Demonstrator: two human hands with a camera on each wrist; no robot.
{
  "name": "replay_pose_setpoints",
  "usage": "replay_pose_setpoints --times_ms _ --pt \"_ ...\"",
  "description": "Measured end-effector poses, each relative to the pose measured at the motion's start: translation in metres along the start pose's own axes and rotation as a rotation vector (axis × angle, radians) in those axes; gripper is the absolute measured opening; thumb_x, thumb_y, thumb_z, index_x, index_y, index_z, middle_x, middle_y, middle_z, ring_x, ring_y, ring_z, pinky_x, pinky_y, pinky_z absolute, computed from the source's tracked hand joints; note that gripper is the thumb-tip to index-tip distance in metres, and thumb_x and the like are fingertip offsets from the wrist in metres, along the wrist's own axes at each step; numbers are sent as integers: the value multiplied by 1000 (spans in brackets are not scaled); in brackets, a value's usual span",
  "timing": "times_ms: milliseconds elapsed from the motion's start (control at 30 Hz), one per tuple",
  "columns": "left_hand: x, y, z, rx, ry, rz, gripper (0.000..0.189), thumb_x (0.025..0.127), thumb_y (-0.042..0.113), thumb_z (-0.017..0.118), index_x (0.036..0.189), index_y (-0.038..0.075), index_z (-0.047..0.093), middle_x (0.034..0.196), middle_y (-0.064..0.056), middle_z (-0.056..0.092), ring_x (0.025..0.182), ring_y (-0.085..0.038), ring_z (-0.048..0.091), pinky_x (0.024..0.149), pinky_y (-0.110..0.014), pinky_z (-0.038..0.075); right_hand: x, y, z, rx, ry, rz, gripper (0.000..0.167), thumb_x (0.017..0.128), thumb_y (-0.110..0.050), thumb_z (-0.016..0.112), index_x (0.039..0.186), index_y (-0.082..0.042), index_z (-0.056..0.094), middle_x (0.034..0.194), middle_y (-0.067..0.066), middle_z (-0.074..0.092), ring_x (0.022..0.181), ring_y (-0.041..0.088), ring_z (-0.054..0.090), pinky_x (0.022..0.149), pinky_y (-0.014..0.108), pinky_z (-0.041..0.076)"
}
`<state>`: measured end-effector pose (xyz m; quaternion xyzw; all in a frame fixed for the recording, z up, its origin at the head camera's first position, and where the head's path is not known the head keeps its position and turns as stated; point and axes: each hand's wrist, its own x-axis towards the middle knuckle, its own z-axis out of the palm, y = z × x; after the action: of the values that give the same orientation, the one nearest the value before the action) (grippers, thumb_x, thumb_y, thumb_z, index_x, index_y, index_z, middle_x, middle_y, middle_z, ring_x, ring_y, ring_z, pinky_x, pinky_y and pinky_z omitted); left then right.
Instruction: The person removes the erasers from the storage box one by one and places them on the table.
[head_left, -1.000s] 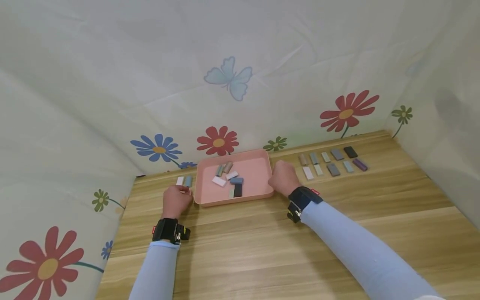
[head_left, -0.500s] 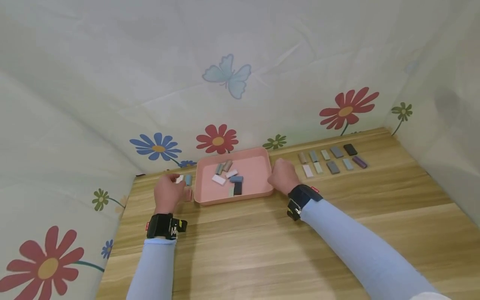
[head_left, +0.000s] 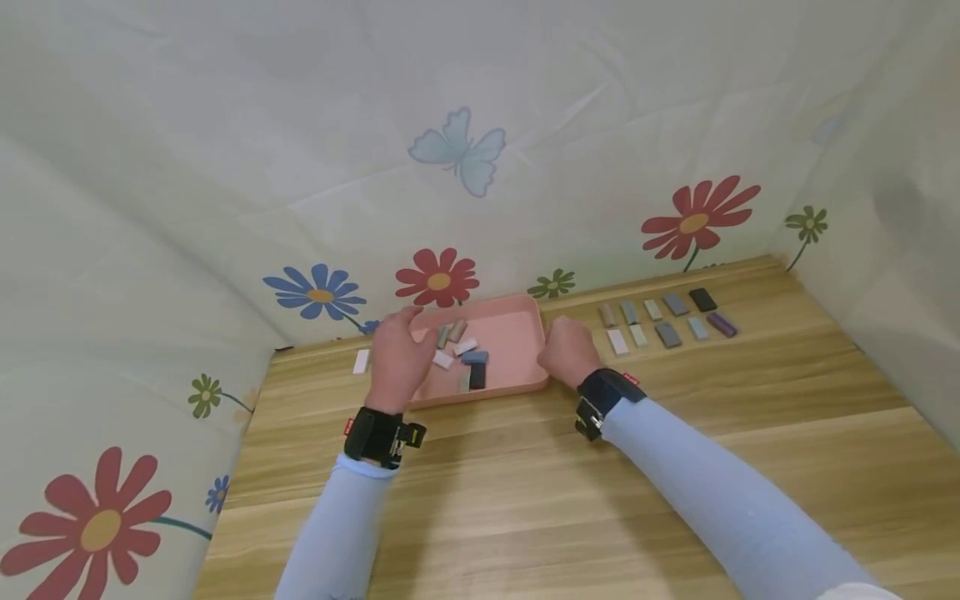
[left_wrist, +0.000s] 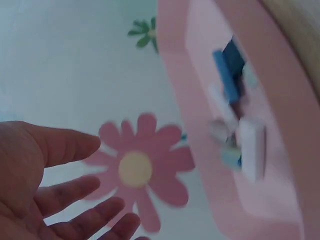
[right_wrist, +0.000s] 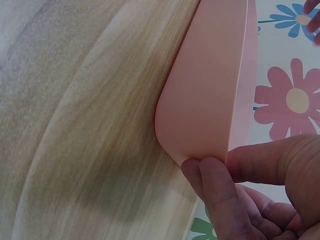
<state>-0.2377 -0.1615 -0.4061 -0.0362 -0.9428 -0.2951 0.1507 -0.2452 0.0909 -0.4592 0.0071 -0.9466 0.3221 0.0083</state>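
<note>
We see the left hand [head_left: 397, 358] raised at the left end of the pink tray [head_left: 517, 350], its fingers spread apart and holding nothing. The right hand [head_left: 568, 354] pinches the tray's right-hand wall between thumb and fingers. The tray sits on the wooden table [head_left: 480, 483] against the flowered cloth [head_left: 562, 233], with small blocks [head_left: 474, 357] lying loose inside. A white block [head_left: 361, 361] lies on the table left of the tray; two rows of blocks [head_left: 667, 335] lie to its right. We judge that a tug from that pinch could tilt the tray and slide its contents together, while the left hand, dropping too low, could bump the rim it partly hides from the head view.
</note>
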Motion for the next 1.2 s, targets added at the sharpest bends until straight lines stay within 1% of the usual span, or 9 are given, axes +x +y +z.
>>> replay_pose_setpoints --times_ms 100,167,333,400,500,567,667,1067,1200 --pt "-2 8 23 24 -102 47 42 86 38 64 121 15 63 104 -5 68 93 -22 60 75 -35 49 0 0 -1 -4 -4 8 30 67 0 60 48 -13 41 47 -3 37 44 14 41 42 25 31" --pt "-4 12 36 46 -185 38 43 86 36 65 123 15 62 106 -2 68 91 -19 61 73 -31 49 0 0 -1 -11 -1 7 30 67 0 60 47 -13 41 47 -3 38 45 15 41 43 25 31" --pt "-10 19 59 137 -345 -51 29 83 27 65 103 6 69 145 0 44 118 -24 52 66 -30 47 -2 -1 0 -10 5 9 31 67 0 60 47 -12 41 46 -4 35 45 14 39 43 26 29" --pt "-11 22 64 199 -373 -89 20 80 27 67 82 7 69 149 4 36 111 -25 56 57 -30 45 -3 -1 0 -9 8 13 31 68 0 61 47 -12 41 46 -4 35 44 14 38 42 25 28" --pt "-10 27 69 287 -413 -155 17 74 27 68 70 11 63 124 0 59 76 -21 58 48 -31 40 -3 -2 -2 -5 7 18 31 68 0 61 47 -12 41 46 -4 34 43 14 38 42 25 27" --pt "-9 28 71 317 -444 -190 17 73 27 69 71 12 61 98 -1 65 67 -20 55 48 -32 39 -3 -2 -2 -7 1 25 31 69 -1 61 47 -12 42 46 -4 35 44 14 39 42 25 28" --pt "-7 27 76 330 -458 -201 19 73 28 69 75 12 59 74 -2 60 65 -19 53 50 -33 39 -2 -2 -1 -2 -6 38 30 69 -1 61 48 -11 44 46 -3 36 44 15 41 42 25 29" --pt "-7 25 82 375 -461 -191 24 74 28 71 86 9 61 78 -3 60 67 -19 56 51 -33 41 -1 1 3 -5 5 23 29 70 -2 62 48 -11 45 46 -2 39 45 16 43 43 25 30" --pt "-10 27 84 376 -467 -146 20 77 28 68 84 11 61 75 -2 60 65 -18 55 50 -34 41 -1 1 3 -7 20 14 29 69 -2 62 48 -11 44 46 -3 38 45 15 42 42 25 29"
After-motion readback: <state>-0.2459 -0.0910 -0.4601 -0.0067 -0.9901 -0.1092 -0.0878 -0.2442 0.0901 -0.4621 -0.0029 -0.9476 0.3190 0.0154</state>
